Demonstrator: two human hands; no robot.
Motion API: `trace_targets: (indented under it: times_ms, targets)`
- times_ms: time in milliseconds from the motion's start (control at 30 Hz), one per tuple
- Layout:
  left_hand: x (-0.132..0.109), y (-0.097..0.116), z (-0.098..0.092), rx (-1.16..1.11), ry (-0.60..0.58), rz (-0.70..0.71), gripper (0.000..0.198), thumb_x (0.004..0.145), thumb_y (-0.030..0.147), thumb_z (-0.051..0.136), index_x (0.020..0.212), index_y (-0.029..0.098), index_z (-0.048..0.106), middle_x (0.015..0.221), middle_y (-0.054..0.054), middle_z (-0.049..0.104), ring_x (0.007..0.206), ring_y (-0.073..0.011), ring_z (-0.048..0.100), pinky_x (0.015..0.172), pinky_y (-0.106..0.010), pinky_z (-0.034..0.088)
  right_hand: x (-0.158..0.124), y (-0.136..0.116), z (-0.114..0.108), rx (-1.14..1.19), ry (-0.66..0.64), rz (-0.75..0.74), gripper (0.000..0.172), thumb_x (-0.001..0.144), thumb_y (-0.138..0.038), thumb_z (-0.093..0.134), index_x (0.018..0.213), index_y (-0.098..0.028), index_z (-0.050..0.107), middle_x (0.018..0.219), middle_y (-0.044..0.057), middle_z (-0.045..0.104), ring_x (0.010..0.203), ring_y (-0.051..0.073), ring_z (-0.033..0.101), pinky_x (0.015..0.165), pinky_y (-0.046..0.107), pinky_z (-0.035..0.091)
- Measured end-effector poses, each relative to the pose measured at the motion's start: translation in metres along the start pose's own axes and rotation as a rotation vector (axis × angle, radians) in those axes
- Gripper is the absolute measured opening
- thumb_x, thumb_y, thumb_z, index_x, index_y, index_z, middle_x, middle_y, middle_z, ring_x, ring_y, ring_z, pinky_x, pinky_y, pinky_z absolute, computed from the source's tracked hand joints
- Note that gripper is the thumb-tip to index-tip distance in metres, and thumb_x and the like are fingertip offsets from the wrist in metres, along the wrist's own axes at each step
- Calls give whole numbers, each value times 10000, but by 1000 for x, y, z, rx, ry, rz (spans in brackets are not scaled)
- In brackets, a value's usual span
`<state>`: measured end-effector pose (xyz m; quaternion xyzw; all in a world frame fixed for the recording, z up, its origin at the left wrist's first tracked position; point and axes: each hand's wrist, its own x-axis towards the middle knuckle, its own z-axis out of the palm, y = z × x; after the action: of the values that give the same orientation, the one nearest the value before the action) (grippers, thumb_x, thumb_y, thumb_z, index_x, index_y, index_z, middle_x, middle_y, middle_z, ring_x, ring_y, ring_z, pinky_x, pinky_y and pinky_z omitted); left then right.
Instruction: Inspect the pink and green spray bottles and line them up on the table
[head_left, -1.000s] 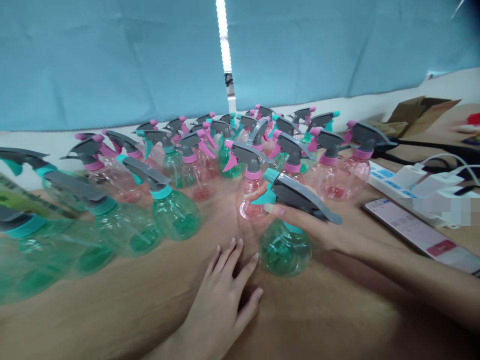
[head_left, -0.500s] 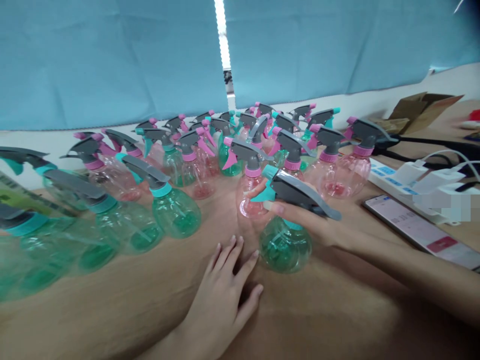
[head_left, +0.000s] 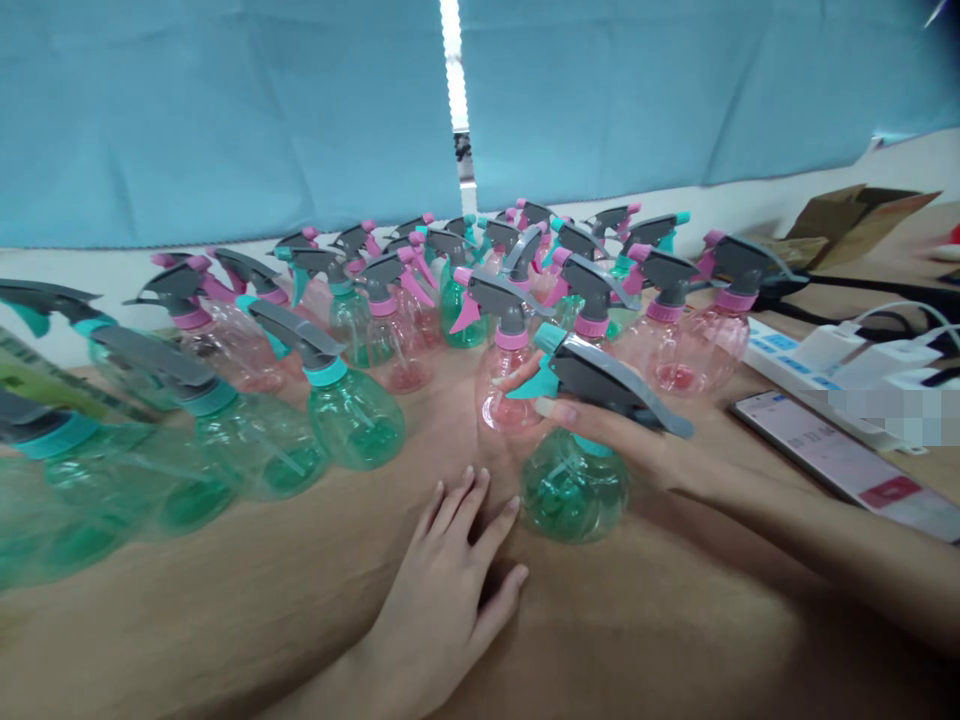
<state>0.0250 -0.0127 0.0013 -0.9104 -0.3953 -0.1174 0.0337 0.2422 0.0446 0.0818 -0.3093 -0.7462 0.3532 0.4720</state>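
The translucent green plastic spray bottle with the grey trigger head point(head_left: 574, 485) is upright at the front of the brown wooden table point(head_left: 225, 620) (resting on it or just lifted, I cannot tell). My right hand point(head_left: 637, 455) grips its neck, fingers curled under the trigger. My left hand point(head_left: 450, 590) lies flat on the wood, loose and holding nothing, its fingertips just beside the bottle's base. Behind stands a cluster of pink and green plastic spray bottles point(head_left: 405, 360), and to my right lies a flat smartphone point(head_left: 840, 460)
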Motion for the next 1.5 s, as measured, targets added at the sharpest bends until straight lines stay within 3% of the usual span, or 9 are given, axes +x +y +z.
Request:
trace_targets:
  times_ms: [367, 800, 1167, 1367, 1500]
  targets:
    - [-1, -1, 2, 3, 5, 10, 457, 920, 305, 549, 1349, 159, 489, 1473, -168, 380, 1354, -331, 333, 1044, -555, 338, 1, -6, 0, -20, 2, 11, 198, 848, -391, 594, 1000, -275, 645, 823, -5, 614, 681, 147, 569, 631, 280, 483]
    - [-1, -2, 3, 4, 10, 11, 461, 921, 315, 547, 1353, 168, 484, 1468, -171, 386, 1350, -332, 342, 1038, -564, 341, -1, 0, -3, -40, -42, 41, 174, 877, -406, 553, 857, -245, 616, 760, -16, 596, 730, 148, 571, 659, 271, 466]
    - [-1, -2, 3, -13, 2, 0, 462, 927, 314, 539, 1363, 175, 479, 1475, -148, 383, 1354, -330, 333, 1056, -556, 321, 2, -8, -2, -58, 10, 34, 271, 882, -382, 531, 680, -228, 437, 626, -46, 388, 555, 105, 384, 507, 254, 324]
    - [-1, -2, 2, -12, -1, 7, 463, 928, 307, 535, 1364, 165, 471, 1479, -166, 371, 1353, -333, 334, 1044, -557, 333, 0, -11, 0, -41, -3, 69, 142, 859, -394, 571, 827, -256, 562, 699, -23, 532, 616, 145, 506, 569, 279, 408]
    - [-1, -1, 2, -19, 1, 7, 460, 922, 304, 540, 1358, 173, 473, 1477, -163, 377, 1355, -330, 332, 1040, -559, 335, 0, -9, 2, -17, 17, 92, 190, 855, -428, 582, 970, -280, 614, 729, -18, 563, 615, 150, 515, 562, 286, 416]
